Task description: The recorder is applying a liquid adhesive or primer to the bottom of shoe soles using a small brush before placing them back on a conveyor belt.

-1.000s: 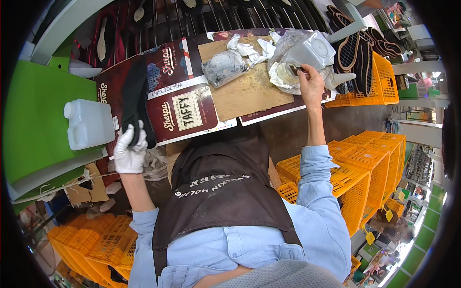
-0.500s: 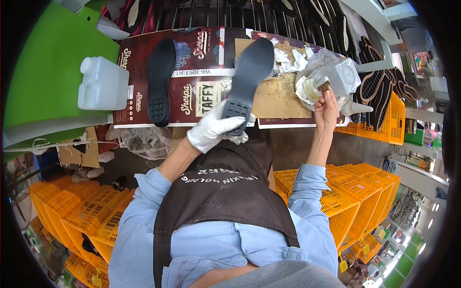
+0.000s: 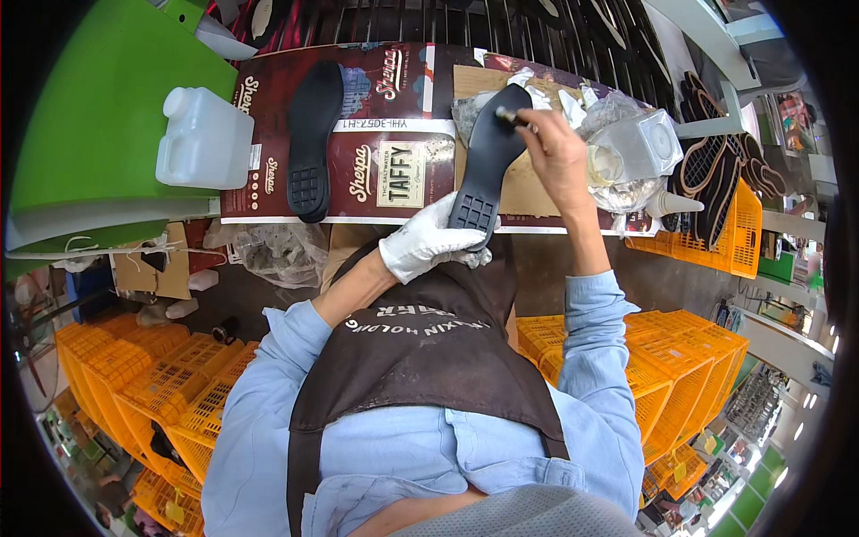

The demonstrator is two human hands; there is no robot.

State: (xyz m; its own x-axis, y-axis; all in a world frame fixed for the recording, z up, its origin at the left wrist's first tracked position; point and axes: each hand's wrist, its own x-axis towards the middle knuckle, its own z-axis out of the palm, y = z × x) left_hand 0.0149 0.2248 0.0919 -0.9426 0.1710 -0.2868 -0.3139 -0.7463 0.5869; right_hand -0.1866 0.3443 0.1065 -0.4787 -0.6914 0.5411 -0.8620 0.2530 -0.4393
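Note:
My left hand, in a white glove, grips the heel of a black shoe sole. The sole slants up and to the right above the worktable, its hollow, gridded heel facing me. Bare and closed, my right hand pinches a small brush at the forefoot of that sole; its bristles are too small to make out clearly. Another black shoe sole, apparently on top of a matching one, lies to the left on the printed cardboard.
A white plastic jug stands at the left. On the right, a clear plastic container lies tilted among plastic wrap and crumpled white tissue, beside a pale cone-shaped nozzle. A roller rack runs behind. Orange crates flank me.
My right hand has moved left from beside the clear container to the sole's forefoot, bringing the brush. The sole in my left hand has shifted slightly right and nearer to me.

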